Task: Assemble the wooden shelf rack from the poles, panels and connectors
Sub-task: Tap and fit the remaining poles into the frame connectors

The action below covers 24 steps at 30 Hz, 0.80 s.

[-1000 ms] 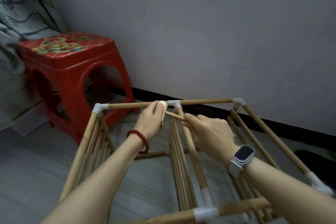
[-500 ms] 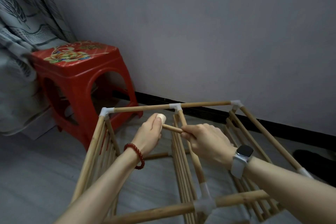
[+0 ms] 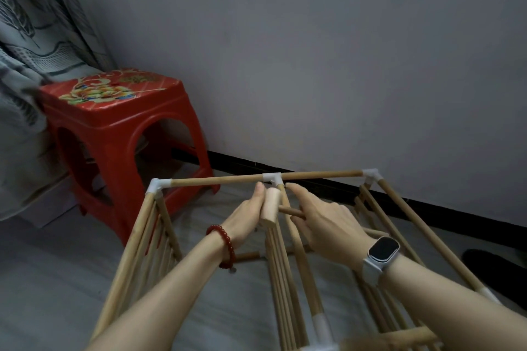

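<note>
We judged the step in hand to be fitting a small mallet-like piece near the white T-connector (image 3: 273,178) on the rack's far top rail. The left hand (image 3: 247,215) lay with straight fingers pressed along the pale wooden block (image 3: 269,207), just below that connector. The right hand (image 3: 322,222) pinched the short dowel (image 3: 289,211) entering the block's side, forefinger extended toward the connector. Next move likely calls for seating or striking squarely at the connector; the joint itself was partly hidden.

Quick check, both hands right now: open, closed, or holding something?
Left hand: fingers straight, pressed against the pale wooden block.
Right hand: index finger extended, the others gripping the short wooden pole.
</note>
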Available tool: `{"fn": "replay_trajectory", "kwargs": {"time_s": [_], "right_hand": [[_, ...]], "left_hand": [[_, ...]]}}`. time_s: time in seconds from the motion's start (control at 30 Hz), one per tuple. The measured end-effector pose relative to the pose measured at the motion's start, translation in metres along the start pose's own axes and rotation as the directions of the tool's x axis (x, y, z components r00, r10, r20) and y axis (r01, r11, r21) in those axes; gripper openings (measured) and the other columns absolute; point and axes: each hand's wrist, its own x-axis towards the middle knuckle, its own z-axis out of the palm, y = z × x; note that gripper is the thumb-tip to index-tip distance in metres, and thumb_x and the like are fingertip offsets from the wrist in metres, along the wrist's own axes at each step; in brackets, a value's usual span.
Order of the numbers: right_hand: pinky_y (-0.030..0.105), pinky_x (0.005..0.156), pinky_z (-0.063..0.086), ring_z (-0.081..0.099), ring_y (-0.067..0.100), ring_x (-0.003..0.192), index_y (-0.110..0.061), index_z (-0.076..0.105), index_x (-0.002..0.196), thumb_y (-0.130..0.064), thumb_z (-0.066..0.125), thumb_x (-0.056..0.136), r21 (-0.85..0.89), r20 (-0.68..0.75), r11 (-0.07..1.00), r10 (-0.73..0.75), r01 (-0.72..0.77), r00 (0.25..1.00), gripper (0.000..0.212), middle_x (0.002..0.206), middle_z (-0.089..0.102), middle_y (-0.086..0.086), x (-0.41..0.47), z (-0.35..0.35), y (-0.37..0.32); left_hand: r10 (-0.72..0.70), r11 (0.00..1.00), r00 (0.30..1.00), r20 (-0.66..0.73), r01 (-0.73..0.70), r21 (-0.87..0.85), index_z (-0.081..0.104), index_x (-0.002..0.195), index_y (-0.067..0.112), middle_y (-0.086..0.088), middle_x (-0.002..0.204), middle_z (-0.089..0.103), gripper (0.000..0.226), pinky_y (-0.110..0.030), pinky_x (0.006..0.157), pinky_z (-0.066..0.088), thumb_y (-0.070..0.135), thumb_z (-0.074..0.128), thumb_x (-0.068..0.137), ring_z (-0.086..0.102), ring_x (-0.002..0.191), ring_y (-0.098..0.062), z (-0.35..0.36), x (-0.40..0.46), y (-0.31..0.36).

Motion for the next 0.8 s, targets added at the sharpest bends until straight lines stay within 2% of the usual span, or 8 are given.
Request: {"fn": "replay_trajectory", "kwargs": {"time_s": [0.1, 0.17, 0.23, 0.3, 0.4, 0.53, 0.7, 0.8], "right_hand": [[0.038, 0.058, 0.039, 0.057, 0.03, 0.072, -0.037, 0.0, 0.148, -0.036, 0.04, 0.096, -0.075, -0.014, 0.997, -0.008, 0.006, 1.0, 0.066, 0.105, 0.045, -0.001, 0.015, 0.012, 0.004], [0.036, 0.059, 0.039, 0.054, 0.026, 0.07, -0.042, 0.008, 0.146, -0.038, 0.041, 0.094, -0.078, -0.014, 0.995, 0.062, -0.063, 0.998, 0.062, 0.097, 0.038, -0.004, 0.026, 0.02, 0.016], [0.037, 0.07, 0.047, 0.058, 0.023, 0.086, -0.042, 0.031, 0.138, -0.045, 0.046, 0.09, 0.044, 0.025, 0.981, 0.185, -0.186, 0.982, 0.05, 0.101, 0.05, -0.006, 0.036, 0.024, 0.029], [0.035, 0.076, 0.05, 0.059, 0.014, 0.088, -0.04, 0.058, 0.11, -0.058, 0.049, 0.084, 0.227, 0.072, 0.926, 0.292, -0.301, 0.954, 0.033, 0.094, 0.062, -0.01, 0.046, 0.027, 0.04], [0.021, 0.054, 0.039, 0.053, 0.001, 0.059, -0.034, 0.063, 0.08, -0.056, 0.052, 0.083, 0.466, 0.06, 0.812, 0.368, -0.352, 0.928, 0.025, 0.06, 0.057, -0.014, 0.059, 0.036, 0.052], [0.016, 0.035, 0.034, 0.049, 0.001, 0.036, -0.018, 0.049, 0.084, -0.031, 0.056, 0.085, 0.628, 0.059, 0.688, 0.422, -0.362, 0.904, 0.014, 0.061, 0.059, -0.003, 0.076, 0.041, 0.055], [0.035, 0.067, 0.042, 0.057, 0.026, 0.081, -0.016, 0.04, 0.081, -0.045, 0.052, 0.089, 0.352, -0.069, 0.868, 0.398, -0.351, 0.915, 0.032, 0.08, 0.057, 0.001, 0.102, 0.025, 0.053], [0.036, 0.068, 0.039, 0.057, 0.035, 0.089, -0.01, 0.04, 0.094, -0.045, 0.046, 0.093, 0.19, 0.003, 0.934, 0.306, -0.301, 0.952, 0.035, 0.084, 0.056, 0.004, 0.114, 0.015, 0.038]], "left_hand": [[0.048, 0.999, 0.999, 0.009, -0.048, -0.017, 0.061, 0.118, 0.029, -0.001, 0.114, 0.063, 0.065, -0.026, 0.082, 0.043, 0.053, 0.006, 0.094, 0.054, 0.102, -0.012, -0.001, 0.017, 0.002], [0.056, 0.998, 0.977, -0.205, -0.047, 0.048, 0.065, 0.115, 0.021, -0.006, 0.113, 0.062, 0.06, -0.036, 0.095, 0.039, 0.047, 0.014, 0.098, 0.052, 0.108, -0.022, -0.01, 0.041, -0.004], [0.147, 0.903, 0.922, -0.358, 0.022, 0.428, 0.06, 0.119, 0.018, -0.007, 0.117, 0.055, 0.046, -0.04, 0.1, 0.033, 0.04, 0.025, 0.099, 0.045, 0.115, -0.026, -0.024, 0.066, -0.014], [0.212, 0.701, 0.924, -0.319, 0.084, 0.708, 0.044, 0.135, 0.024, -0.002, 0.132, 0.044, 0.042, -0.042, 0.106, 0.025, 0.038, 0.034, 0.096, 0.033, 0.127, -0.023, -0.031, 0.089, -0.031], [0.181, 0.549, 0.959, -0.217, 0.084, 0.831, 0.025, 0.144, 0.032, 0.003, 0.145, 0.034, 0.05, -0.052, 0.111, 0.005, 0.043, 0.033, 0.096, 0.019, 0.138, -0.021, -0.027, 0.117, -0.055], [0.338, 0.519, 0.893, -0.297, 0.087, 0.85, 0.047, 0.125, 0.036, 0.007, 0.114, 0.056, 0.036, -0.041, 0.1, 0.018, 0.047, 0.031, 0.095, 0.046, 0.112, -0.018, -0.018, 0.129, -0.073], [0.543, 0.607, 0.749, -0.38, -0.037, 0.794, 0.067, 0.102, 0.026, 0.004, 0.082, 0.062, 0.02, -0.038, 0.081, 0.023, 0.038, 0.055, 0.09, 0.055, 0.084, -0.022, -0.007, 0.097, -0.089], [0.593, 0.597, 0.702, -0.395, -0.055, 0.8, 0.069, 0.091, 0.024, 0.004, 0.073, 0.062, 0.013, -0.038, 0.077, 0.024, 0.034, 0.066, 0.084, 0.057, 0.074, -0.023, 0.001, 0.071, -0.094]]}}
